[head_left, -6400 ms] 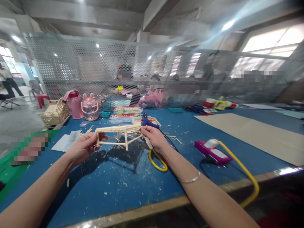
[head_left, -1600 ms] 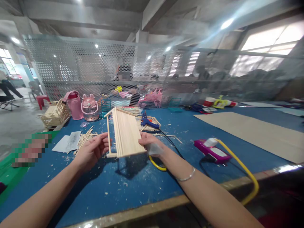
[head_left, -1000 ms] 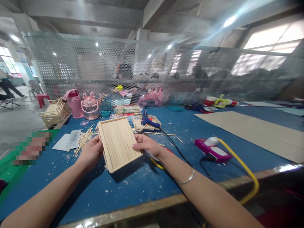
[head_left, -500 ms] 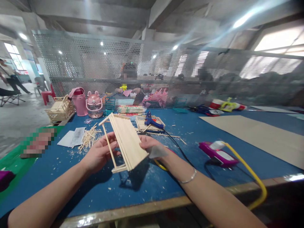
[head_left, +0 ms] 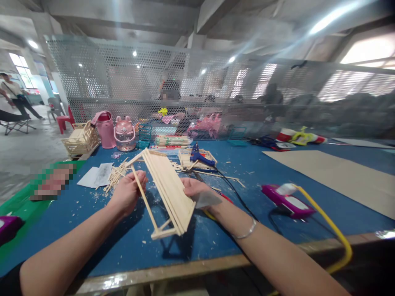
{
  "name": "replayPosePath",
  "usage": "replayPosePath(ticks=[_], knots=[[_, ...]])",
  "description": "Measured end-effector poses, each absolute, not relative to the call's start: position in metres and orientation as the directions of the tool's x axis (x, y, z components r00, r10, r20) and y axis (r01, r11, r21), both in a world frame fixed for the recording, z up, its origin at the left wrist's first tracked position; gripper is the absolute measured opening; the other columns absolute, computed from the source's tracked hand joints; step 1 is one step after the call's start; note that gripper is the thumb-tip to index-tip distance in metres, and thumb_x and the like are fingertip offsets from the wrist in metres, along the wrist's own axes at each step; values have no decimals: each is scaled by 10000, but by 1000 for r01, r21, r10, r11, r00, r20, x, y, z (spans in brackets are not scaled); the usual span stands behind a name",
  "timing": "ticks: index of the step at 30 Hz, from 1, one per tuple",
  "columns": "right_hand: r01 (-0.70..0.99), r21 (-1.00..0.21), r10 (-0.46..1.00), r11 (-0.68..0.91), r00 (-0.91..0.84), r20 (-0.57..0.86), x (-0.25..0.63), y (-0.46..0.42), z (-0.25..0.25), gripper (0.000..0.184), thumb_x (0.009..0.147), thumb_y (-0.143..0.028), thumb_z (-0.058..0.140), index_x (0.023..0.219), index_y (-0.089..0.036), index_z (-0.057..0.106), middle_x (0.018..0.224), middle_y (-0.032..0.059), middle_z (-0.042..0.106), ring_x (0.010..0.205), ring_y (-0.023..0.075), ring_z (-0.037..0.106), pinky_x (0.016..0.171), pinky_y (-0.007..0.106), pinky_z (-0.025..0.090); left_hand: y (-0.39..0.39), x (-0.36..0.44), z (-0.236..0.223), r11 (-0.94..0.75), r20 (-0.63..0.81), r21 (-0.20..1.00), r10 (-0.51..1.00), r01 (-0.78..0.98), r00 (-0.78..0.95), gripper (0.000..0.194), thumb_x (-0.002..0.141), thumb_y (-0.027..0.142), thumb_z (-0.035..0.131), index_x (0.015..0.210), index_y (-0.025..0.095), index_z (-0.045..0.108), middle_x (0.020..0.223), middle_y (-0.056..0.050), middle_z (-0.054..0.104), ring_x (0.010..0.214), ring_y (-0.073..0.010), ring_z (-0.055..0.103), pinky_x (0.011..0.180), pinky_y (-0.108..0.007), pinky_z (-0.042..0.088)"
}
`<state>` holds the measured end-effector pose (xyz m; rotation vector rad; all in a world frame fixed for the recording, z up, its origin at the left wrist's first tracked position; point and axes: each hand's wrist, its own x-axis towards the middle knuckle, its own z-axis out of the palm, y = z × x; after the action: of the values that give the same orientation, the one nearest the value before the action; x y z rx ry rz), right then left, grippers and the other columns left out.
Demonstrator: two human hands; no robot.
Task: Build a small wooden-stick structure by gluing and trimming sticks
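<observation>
A small roof-like frame of pale wooden sticks, with a slanted slatted panel and thin struts, is tilted above the blue table. My right hand pinches its right edge, thumb on the panel, the other fingers hidden beneath. Curled closed, my left hand is beside the left strut; whether anything is between its fingertips is hidden. Behind it lies a pile of loose sticks. Past the frame, a blue glue gun rests on a stick-built tray.
At right is a purple device with a yellow tube. A brown sheet lies beyond. Pink bottles and a stick-built model stand at back left, before a perforated metal screen. A black cable crosses the table.
My left hand has come off the frame's struts and panel, moving slightly left with its fingers curling closed. The frame's lower end has shifted down and a little right in my right hand.
</observation>
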<state>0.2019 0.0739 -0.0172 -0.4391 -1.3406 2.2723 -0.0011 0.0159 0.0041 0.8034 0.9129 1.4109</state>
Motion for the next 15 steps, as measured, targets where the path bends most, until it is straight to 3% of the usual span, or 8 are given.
replayPosePath(ticks=[4, 7, 9, 10, 12, 15], knots=[[-257, -887, 604, -385, -796, -32, 205, 80, -16, 477, 510, -214, 785, 936, -64, 631, 839, 98, 705, 700, 169, 671, 629, 227, 510, 17, -5, 4, -7, -22, 941, 996, -339, -81, 193, 672, 295, 633, 659, 161, 495, 518, 59, 469, 366, -35, 365, 349, -150, 275], [-278, -892, 647, -357, -762, -22, 206, 83, -15, 463, 515, -208, 777, 934, -80, 629, 829, 86, 703, 684, 165, 668, 629, 231, 506, 10, -10, 9, -242, 162, 941, 936, -239, -312, 105, 725, 282, 534, 691, 193, 488, 574, 51, 461, 434, -71, 410, 387, -174, 320], [-298, -898, 679, -323, -734, -1, 207, 85, -13, 460, 521, -208, 776, 940, -86, 629, 839, 86, 703, 684, 163, 667, 636, 232, 503, 6, -14, 12, -445, 378, 894, 808, -47, -451, 75, 728, 241, 528, 794, 219, 558, 790, 11, 566, 704, -123, 548, 597, -214, 444], [-304, -901, 690, -310, -724, 7, 208, 85, -13, 467, 518, -209, 779, 944, -88, 630, 851, 89, 702, 692, 167, 667, 639, 236, 503, 4, -16, 14, -514, 492, 854, 745, 82, -450, 159, 723, 217, 538, 870, 239, 594, 980, -4, 584, 918, -159, 548, 775, -254, 444], [-306, -906, 703, -293, -712, 13, 208, 85, -12, 474, 512, -206, 783, 946, -89, 634, 858, 91, 702, 698, 168, 667, 636, 236, 503, 1, -20, 15, -593, 672, 739, 680, 320, -292, 337, 716, 182, 554, 1030, 285, 619, 1347, 17, 418, 1270, -233, 318, 1051, -348, 230], [-296, -912, 705, -284, -709, 10, 207, 84, -11, 452, 510, -196, 784, 926, -82, 647, 803, 79, 706, 681, 157, 667, 620, 215, 501, -1, -23, 12, -626, 751, 562, 660, 541, -17, 516, 716, 143, 553, 1190, 345, 547, 1506, 112, 67, 1376, -261, -39, 1093, -411, -63]])
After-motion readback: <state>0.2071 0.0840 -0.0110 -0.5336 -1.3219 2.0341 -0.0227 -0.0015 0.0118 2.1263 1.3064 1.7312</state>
